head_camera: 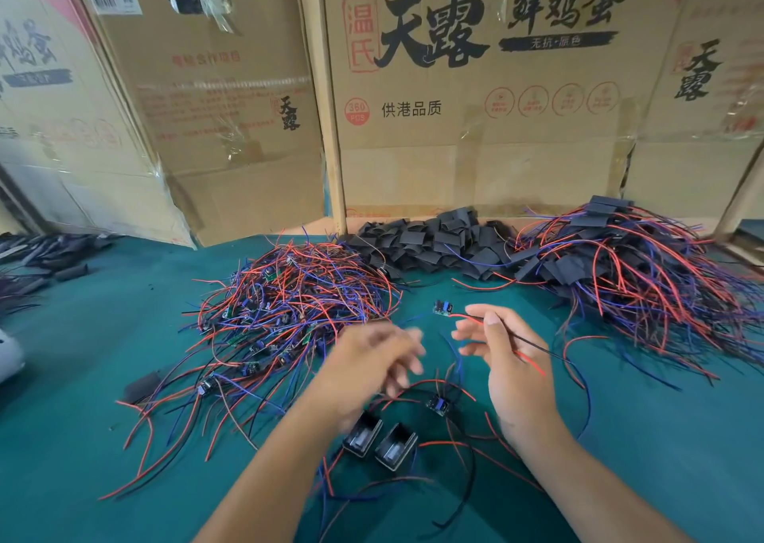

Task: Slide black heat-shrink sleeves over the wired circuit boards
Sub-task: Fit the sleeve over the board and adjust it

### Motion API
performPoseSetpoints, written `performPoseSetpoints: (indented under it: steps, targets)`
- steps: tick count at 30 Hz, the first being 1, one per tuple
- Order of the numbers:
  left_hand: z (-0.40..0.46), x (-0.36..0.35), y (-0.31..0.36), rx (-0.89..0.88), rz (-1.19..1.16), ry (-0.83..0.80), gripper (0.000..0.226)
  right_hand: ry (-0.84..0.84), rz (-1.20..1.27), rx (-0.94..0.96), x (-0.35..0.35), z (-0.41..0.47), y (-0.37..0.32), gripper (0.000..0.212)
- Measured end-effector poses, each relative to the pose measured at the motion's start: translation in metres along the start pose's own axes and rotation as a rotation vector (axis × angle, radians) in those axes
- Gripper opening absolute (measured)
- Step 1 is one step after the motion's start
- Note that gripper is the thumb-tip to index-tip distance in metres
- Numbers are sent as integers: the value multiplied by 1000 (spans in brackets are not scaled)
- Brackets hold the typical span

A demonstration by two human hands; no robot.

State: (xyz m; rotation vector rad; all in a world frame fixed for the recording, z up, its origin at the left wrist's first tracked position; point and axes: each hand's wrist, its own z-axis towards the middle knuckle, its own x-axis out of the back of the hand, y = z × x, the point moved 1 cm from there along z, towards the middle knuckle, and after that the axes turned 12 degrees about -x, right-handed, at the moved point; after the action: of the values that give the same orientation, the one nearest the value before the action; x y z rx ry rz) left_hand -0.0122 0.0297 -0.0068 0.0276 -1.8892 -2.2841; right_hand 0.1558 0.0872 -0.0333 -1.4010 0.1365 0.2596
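Right hand [502,360] pinching red and black wires of a small circuit board [443,307] (board hanging out past the fingertips), left hand [374,360] blurred, fingers loosely curled, holding nothing I can see, both raised above two black sleeves [378,439] on the green worktop [661,439].

Two bare forearms, no sleeves, left hand [374,360] motion-blurred

A small makeshift assembly workshop: a green-covered bench [124,327] carries bulk heaps of red, blue and black wired circuit boards [289,294], a pile of flat black heat-shrink sleeves [430,240], and reused printed cardboard egg cartons [475,100] walling the back.
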Motion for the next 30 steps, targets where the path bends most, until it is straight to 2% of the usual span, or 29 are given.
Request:
performPoseSetpoints:
  steps: [1, 2, 3, 6, 8, 10, 17, 22, 25, 26, 30]
  targets:
    - [-5, -13, -1, 102, -122, -158, 34, -13, 20, -6, -1, -2, 0, 31]
    - [-8, -24, -2, 153, -206, -228, 43, -36, 36, -12, -3, -3, 0, 32]
    - [-9, -32, -4, 169, -285, -224, 49, -72, 48, -18, -5, -5, 0, 32]
    - [-6, -39, -4, 148, -453, -57, 39, -185, 68, -29, -10, -10, 0, 26]
    - [-5, -38, -3, 106, -407, 20, 31, -229, 95, -35, -12, -12, -2, 24]
    - [-6, -38, -3, 69, -338, 77, 33, -257, 90, -43, -12, -13, -5, 28]
    - [-1, -26, 0, -120, -318, 300, 27, -288, 85, -80, -6, -12, -9, 20]
    - [6, 3, 7, -248, -285, 527, 30, -123, -91, 47, 32, 12, -35, 17]
    - [5, 15, 9, -361, -120, 600, 58, -41, -244, 28, 40, 47, -46, 19]
    - [5, 16, 10, -389, -70, 603, 63, -57, -345, -3, 35, 61, -46, 17]
    - [3, 17, 11, -456, 27, 607, 57, -257, -889, -74, -13, 116, -34, 14]
